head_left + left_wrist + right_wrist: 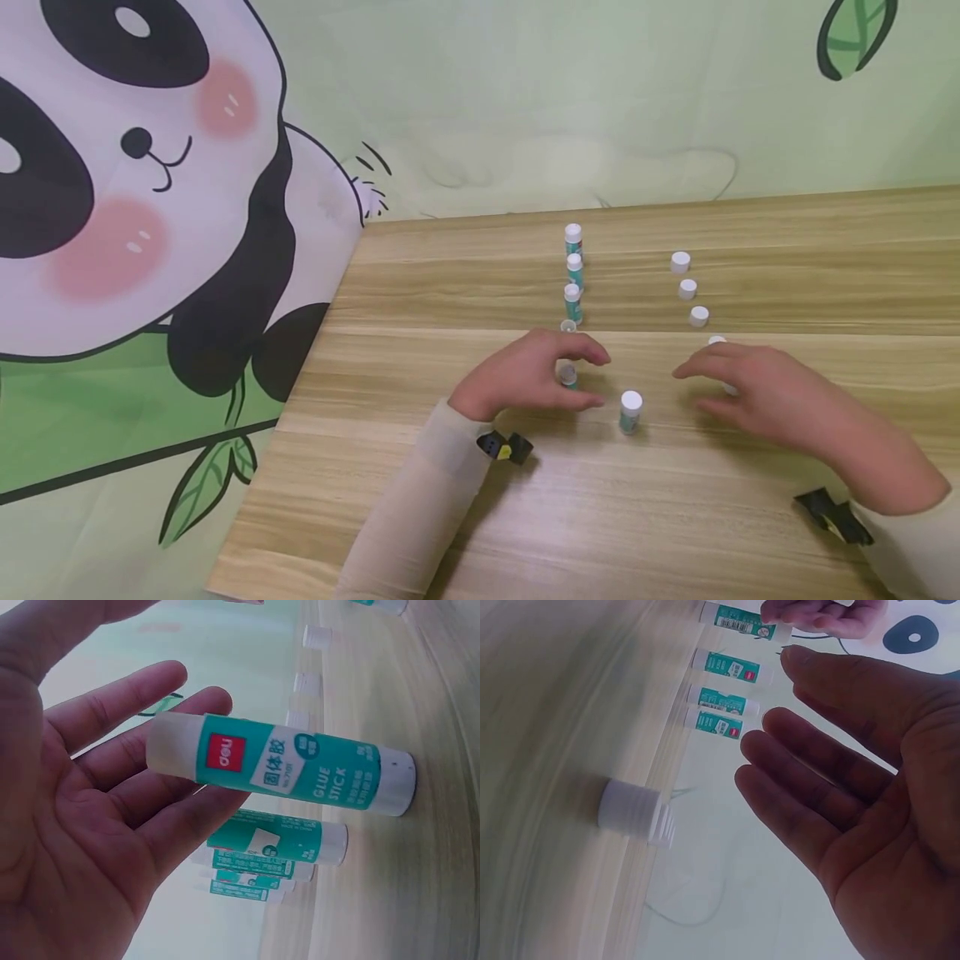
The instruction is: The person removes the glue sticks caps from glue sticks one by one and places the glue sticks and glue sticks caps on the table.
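My left hand (543,371) is held over the table with fingers and thumb spread around an upright glue stick (285,761). The stick has a teal label and a pale top, and the fingers pass behind it without curling round it. To the right of that hand stands another glue stick (630,414) with a white top. My right hand (772,396) hovers at the row of small white caps (699,317), its fingers loosely extended and nothing in them. It partly covers the nearest caps in the head view.
Several more glue sticks (573,304) stand in a line running back from the left hand. The caps form a second line to their right. Behind the wooden table (420,283) hangs a green cloth (525,100) with a panda print.
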`<action>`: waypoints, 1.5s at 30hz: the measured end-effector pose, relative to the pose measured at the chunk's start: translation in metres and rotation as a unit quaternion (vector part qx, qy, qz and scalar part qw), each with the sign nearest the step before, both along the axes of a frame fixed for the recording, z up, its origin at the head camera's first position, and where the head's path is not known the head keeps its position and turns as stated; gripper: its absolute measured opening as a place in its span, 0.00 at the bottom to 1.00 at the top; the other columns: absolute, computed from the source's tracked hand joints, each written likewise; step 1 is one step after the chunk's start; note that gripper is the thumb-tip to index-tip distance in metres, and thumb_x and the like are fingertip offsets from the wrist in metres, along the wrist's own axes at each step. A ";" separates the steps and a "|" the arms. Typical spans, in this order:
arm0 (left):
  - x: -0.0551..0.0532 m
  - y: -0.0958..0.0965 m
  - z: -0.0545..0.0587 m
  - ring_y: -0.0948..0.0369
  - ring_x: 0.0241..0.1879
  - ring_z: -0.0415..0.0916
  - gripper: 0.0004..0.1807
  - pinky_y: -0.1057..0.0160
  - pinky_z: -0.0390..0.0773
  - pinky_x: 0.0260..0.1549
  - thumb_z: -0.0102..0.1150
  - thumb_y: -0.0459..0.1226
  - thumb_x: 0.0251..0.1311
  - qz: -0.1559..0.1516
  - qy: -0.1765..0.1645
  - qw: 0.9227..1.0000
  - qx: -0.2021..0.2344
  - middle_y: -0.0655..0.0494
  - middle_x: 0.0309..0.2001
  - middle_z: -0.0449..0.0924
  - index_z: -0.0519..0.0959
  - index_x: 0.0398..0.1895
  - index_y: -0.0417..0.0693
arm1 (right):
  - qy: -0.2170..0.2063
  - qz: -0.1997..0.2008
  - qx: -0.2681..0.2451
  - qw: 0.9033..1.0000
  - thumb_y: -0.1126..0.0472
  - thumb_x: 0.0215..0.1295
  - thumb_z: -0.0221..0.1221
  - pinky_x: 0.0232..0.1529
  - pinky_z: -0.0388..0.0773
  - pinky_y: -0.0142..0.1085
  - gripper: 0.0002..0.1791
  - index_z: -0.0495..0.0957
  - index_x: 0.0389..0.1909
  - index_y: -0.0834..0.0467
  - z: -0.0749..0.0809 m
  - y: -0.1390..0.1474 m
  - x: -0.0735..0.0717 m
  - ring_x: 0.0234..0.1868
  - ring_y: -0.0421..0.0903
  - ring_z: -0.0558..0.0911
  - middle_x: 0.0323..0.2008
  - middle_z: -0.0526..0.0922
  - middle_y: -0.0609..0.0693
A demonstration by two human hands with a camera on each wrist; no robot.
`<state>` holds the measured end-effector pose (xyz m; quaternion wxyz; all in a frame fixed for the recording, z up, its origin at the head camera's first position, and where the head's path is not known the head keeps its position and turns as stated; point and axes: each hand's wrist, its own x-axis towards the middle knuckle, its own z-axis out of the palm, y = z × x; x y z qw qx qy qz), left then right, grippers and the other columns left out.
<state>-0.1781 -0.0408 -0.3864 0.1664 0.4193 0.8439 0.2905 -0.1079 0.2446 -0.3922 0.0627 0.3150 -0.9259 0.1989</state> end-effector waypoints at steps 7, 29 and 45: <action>0.003 0.000 0.003 0.62 0.53 0.78 0.25 0.69 0.74 0.56 0.69 0.48 0.54 -0.002 0.011 1.000 0.000 0.56 0.53 0.82 0.80 0.53 0.45 | 0.016 0.005 -0.003 1.000 0.64 0.49 0.71 0.44 0.81 0.47 0.20 0.83 0.45 0.51 -0.002 -0.002 0.002 0.43 0.48 0.84 0.43 0.85 0.47; 0.003 0.003 0.007 0.63 0.52 0.78 0.25 0.70 0.74 0.55 0.69 0.49 0.54 -0.019 0.021 1.000 0.005 0.57 0.51 0.83 0.80 0.52 0.46 | 0.004 0.029 -0.006 1.000 0.62 0.53 0.69 0.44 0.82 0.44 0.18 0.83 0.46 0.52 0.006 -0.017 0.006 0.44 0.46 0.84 0.44 0.85 0.46; 0.003 0.007 0.007 0.63 0.52 0.79 0.27 0.64 0.78 0.53 0.68 0.49 0.54 -0.028 0.007 1.000 0.006 0.56 0.52 0.83 0.79 0.54 0.46 | 0.029 0.051 -0.018 0.998 0.63 0.50 0.71 0.43 0.82 0.43 0.19 0.83 0.46 0.52 0.006 -0.022 0.003 0.43 0.44 0.84 0.43 0.85 0.44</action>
